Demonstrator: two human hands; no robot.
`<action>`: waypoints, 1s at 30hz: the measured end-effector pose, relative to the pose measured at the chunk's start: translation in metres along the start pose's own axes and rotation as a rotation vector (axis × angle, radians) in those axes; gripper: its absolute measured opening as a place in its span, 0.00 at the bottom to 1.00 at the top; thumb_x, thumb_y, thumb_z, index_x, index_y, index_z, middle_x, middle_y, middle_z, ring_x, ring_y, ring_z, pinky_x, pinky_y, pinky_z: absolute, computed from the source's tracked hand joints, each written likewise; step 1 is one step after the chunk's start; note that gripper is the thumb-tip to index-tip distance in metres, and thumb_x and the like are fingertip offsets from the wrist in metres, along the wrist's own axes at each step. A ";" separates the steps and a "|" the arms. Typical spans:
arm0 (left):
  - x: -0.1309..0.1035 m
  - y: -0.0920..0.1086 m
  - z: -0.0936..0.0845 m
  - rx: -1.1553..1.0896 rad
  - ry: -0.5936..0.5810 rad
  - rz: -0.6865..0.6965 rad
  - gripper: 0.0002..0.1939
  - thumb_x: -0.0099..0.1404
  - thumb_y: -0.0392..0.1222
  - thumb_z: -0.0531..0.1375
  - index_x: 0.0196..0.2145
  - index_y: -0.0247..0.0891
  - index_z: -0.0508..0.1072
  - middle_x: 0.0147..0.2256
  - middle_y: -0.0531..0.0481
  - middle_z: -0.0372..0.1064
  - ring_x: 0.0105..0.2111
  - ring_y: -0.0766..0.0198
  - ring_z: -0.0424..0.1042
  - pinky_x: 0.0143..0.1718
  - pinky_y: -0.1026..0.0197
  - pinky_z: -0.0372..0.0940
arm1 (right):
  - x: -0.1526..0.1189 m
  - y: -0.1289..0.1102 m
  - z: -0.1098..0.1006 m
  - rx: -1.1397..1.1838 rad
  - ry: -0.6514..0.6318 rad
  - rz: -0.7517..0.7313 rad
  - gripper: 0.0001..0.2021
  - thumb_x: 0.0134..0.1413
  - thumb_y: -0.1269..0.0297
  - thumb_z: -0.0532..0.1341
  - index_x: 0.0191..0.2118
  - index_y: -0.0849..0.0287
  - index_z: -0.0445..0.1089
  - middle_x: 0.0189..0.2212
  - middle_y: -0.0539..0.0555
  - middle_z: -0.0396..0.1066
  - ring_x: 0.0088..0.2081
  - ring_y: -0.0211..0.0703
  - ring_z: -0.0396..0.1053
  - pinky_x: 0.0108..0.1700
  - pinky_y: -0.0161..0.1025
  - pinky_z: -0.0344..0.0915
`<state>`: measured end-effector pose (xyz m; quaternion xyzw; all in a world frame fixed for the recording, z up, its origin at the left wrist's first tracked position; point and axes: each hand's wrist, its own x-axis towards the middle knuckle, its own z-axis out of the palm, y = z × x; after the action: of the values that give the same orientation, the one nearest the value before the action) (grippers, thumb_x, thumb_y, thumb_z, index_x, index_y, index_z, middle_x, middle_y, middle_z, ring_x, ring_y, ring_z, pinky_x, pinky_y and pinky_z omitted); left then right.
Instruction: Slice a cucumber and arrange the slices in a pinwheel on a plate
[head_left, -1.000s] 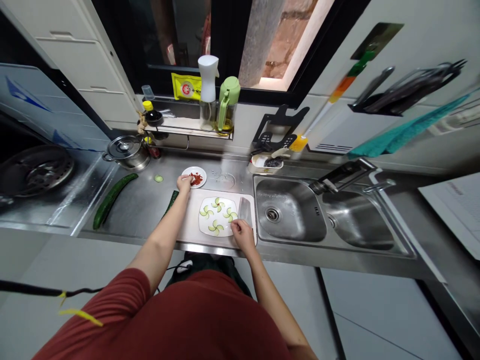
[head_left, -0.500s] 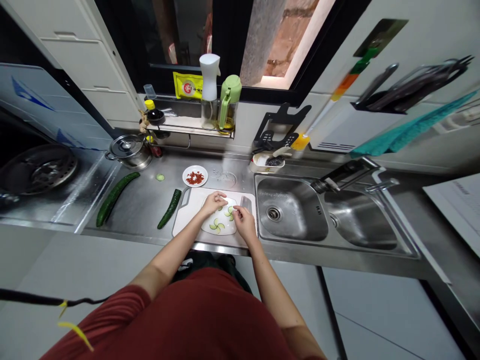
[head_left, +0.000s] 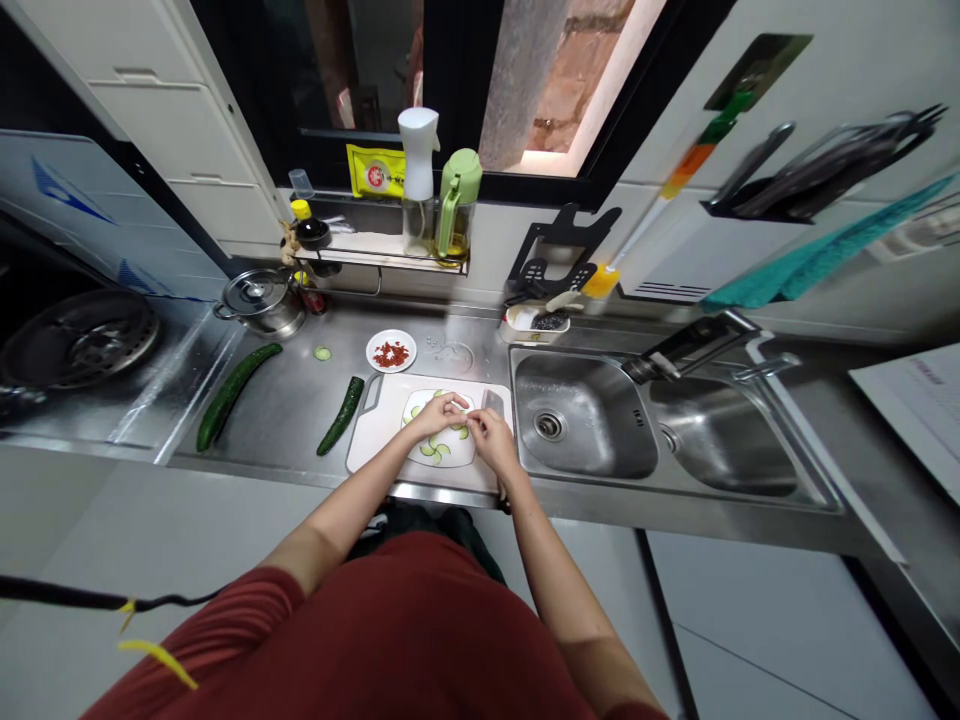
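Plate [head_left: 459, 459] on the board [head_left: 370, 440], in front of the person; white, squarish, corners rounded, a thin dark line along the rim; cucumber slices [head_left: 435, 453] laid on it, pale green with darker skin edges, thin and curved; the group nearest the person is in plain sight, its slices fanned out from a common middle like a pinwheel; other slices show at the left and right of the plate, partly covered by the hands, so their full layout cannot be read.

Left hand [head_left: 437, 414] above the plate, fingers bent, thumb side toward the right; right hand [head_left: 491, 438] over the plate's right edge, fingers bent inward; the fingertips of the two meet or nearly meet; whether either hand is closed on something cannot be told, the spot being too small.

Knife [head_left: 493, 401] lying on the board to the right of the plate, partly hidden by the right hand; dish [head_left: 371, 352] just beyond the board, round, white, with small red bits [head_left: 391, 354] heaped loosely in it; short cucumber [head_left: 341, 417] on the counter [head_left: 281, 430] left of the board, dark green; long cucumber [head_left: 234, 397] farther left, slightly curved; sink [head_left: 585, 460] right of the board.
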<state>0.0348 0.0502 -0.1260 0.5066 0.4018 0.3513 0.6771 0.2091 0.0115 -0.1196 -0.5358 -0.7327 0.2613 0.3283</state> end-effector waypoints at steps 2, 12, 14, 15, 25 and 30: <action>0.000 -0.001 0.000 -0.002 0.003 0.005 0.21 0.49 0.44 0.70 0.38 0.35 0.70 0.24 0.54 0.69 0.27 0.68 0.71 0.33 0.65 0.62 | 0.001 -0.001 -0.001 0.009 -0.005 -0.010 0.09 0.60 0.63 0.54 0.38 0.56 0.72 0.35 0.54 0.70 0.36 0.44 0.67 0.40 0.39 0.63; 0.003 -0.008 -0.003 -0.024 0.032 0.014 0.19 0.49 0.41 0.69 0.38 0.34 0.70 0.25 0.54 0.70 0.27 0.69 0.70 0.35 0.65 0.63 | 0.004 0.001 0.001 0.061 0.001 0.012 0.08 0.57 0.61 0.56 0.33 0.57 0.70 0.32 0.54 0.69 0.34 0.43 0.66 0.38 0.38 0.62; 0.003 -0.009 -0.003 -0.010 0.035 0.004 0.18 0.50 0.40 0.68 0.38 0.34 0.70 0.25 0.54 0.69 0.27 0.69 0.70 0.35 0.65 0.62 | 0.004 0.003 0.002 0.072 -0.005 0.022 0.08 0.57 0.60 0.56 0.32 0.57 0.69 0.31 0.53 0.69 0.33 0.42 0.65 0.37 0.38 0.61; 0.003 -0.009 -0.003 -0.003 0.035 0.000 0.18 0.50 0.39 0.68 0.38 0.34 0.70 0.25 0.54 0.70 0.27 0.69 0.70 0.35 0.65 0.63 | 0.004 0.004 0.002 0.076 -0.008 0.026 0.08 0.57 0.60 0.56 0.32 0.57 0.69 0.31 0.53 0.69 0.32 0.42 0.65 0.37 0.37 0.61; -0.004 -0.006 -0.010 0.608 0.281 -0.014 0.10 0.57 0.36 0.61 0.39 0.40 0.74 0.28 0.54 0.71 0.29 0.66 0.69 0.35 0.64 0.62 | 0.011 0.023 0.000 -0.116 0.004 0.110 0.08 0.57 0.63 0.56 0.34 0.58 0.72 0.32 0.53 0.69 0.35 0.43 0.65 0.40 0.37 0.59; -0.011 -0.007 -0.007 0.948 0.248 -0.021 0.12 0.62 0.38 0.58 0.44 0.42 0.74 0.35 0.51 0.73 0.37 0.63 0.70 0.42 0.62 0.62 | 0.009 0.024 0.006 -0.285 -0.128 0.160 0.08 0.59 0.65 0.56 0.37 0.58 0.72 0.34 0.54 0.70 0.39 0.44 0.64 0.42 0.36 0.57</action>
<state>0.0242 0.0419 -0.1324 0.7096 0.5999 0.1805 0.3224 0.2167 0.0268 -0.1393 -0.6157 -0.7368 0.2137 0.1799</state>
